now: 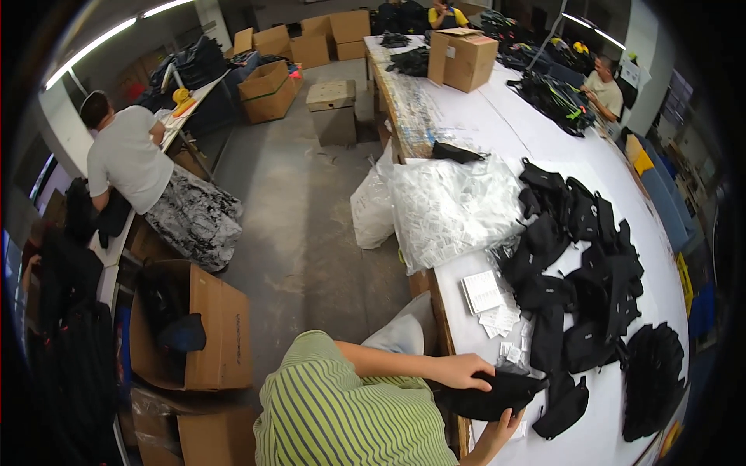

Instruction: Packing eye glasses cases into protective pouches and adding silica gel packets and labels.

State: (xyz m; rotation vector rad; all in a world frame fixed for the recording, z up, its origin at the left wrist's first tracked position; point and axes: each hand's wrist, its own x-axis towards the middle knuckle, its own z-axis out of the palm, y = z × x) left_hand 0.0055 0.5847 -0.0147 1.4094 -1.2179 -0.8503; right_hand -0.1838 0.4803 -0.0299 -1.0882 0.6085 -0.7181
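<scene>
My left hand [466, 371] rests on top of a black fabric pouch [486, 398] at the near edge of the white table [622, 186]. My right hand [503, 429] grips the same pouch from below. Just right of it lies another black pouch [563, 404]. A heap of several more black pouches [579, 264] spreads across the table beyond my hands. Small white packets [497, 311] lie loose between the heap and the table edge.
A big clear bag of white packets [451, 206] hangs over the table edge. Open cardboard boxes [206, 326] stand on the floor to the left, another box [462, 58] on the far table. A person in white bends at a left bench; others sit far off.
</scene>
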